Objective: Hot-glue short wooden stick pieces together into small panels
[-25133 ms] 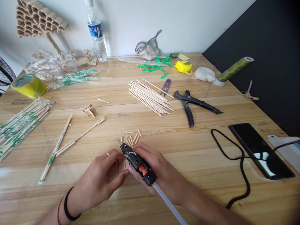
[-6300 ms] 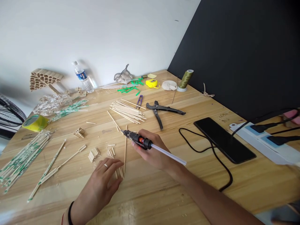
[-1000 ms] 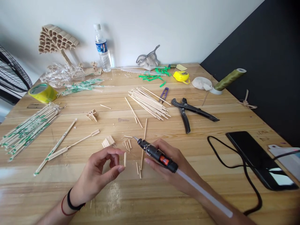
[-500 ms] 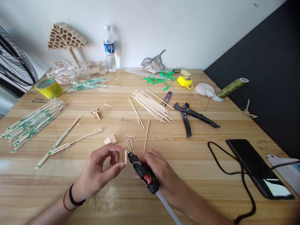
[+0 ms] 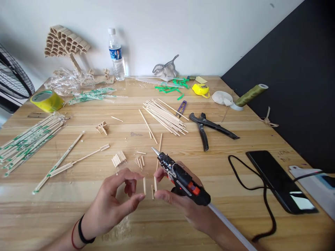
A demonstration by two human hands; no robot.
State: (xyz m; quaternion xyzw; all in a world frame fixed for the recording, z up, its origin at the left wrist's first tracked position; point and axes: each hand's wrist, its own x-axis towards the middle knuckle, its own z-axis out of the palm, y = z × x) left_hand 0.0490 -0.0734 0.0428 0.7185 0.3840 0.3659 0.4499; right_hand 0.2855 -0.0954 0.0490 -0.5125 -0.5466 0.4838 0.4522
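Note:
My left hand (image 5: pixel 120 197) pinches a short wooden stick (image 5: pixel 144 185) upright between thumb and forefinger. My right hand (image 5: pixel 180 195) is wrapped round a black hot glue gun (image 5: pixel 183 177), its nozzle pointing up and left and a clear glue stick (image 5: pixel 230 226) trailing from its back. Between the thumb and forefinger of that same hand is a second short stick (image 5: pixel 155 183). The two held pieces face each other, a small gap apart. Another short piece (image 5: pixel 152 192) shows between the hands. Just beyond lie several cut pieces (image 5: pixel 140 161) and a small raft of sticks (image 5: pixel 119 159).
Long bare sticks (image 5: pixel 166 118) lie mid-table beside purple snips (image 5: pixel 181 108) and a black cutter (image 5: pixel 205 127). Wrapped chopsticks (image 5: pixel 31 139) and yellow tape (image 5: pixel 47 100) are on the left. A black phone (image 5: pixel 277 181) and its cable (image 5: pixel 269 209) lie on the right.
My right hand has turned the glue gun's nozzle away from the left hand's stick, up and right. A second short stick now shows in the right fingertips. The view has shifted slightly.

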